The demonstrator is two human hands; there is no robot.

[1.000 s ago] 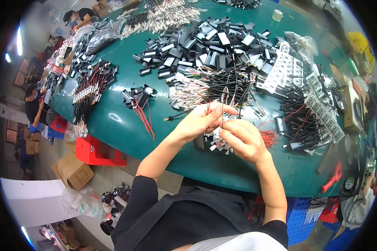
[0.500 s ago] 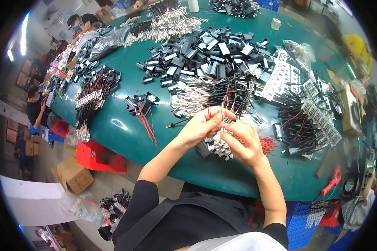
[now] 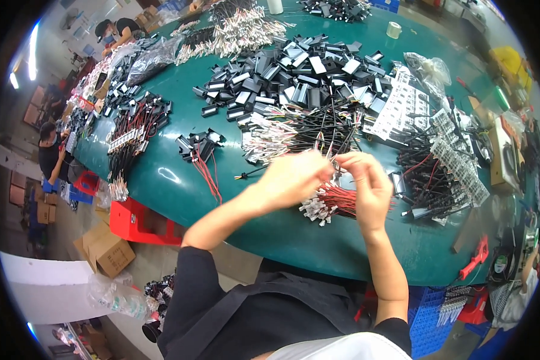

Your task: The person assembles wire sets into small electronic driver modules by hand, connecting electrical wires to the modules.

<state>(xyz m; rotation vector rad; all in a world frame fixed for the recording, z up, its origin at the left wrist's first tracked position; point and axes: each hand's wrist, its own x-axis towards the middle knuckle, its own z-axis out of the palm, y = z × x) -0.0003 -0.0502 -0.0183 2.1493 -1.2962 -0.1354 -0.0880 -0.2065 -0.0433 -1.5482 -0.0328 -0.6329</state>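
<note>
Your dark apron fills the near edge, and your two forearms rise from it to meet over the near rim of the green worktop (image 3: 162, 180). Your left hand (image 3: 297, 177) and right hand (image 3: 369, 186) are raised close together, fingertips almost touching; the left is blurred. Your fingers are pinched together on something thin between them, but you cannot tell from here what it is. Just beneath your hands lies a bundle of red wires (image 3: 333, 203) with white connectors at its left end, resting on the worktop near its front edge.

To the left of that, a small cluster of black parts with red leads (image 3: 201, 153) lies alone on bare green surface. To the right sits a heap of black wires (image 3: 429, 180) with strips of white connectors (image 3: 462, 162) across it. A red tool (image 3: 477, 258) lies at the near right rim.

Farther back, a broad pile of black rectangular housings (image 3: 300, 78) covers the middle of the worktop, with black cables spilling toward you. At the far left, more black wire bundles (image 3: 135, 129) and clear bags (image 3: 150, 60). A roll of tape (image 3: 393, 30) stands far right.

Below the worktop on the left, a red crate (image 3: 141, 219) and a cardboard box (image 3: 105, 249) sit on the floor. Other people work along the far left side.
</note>
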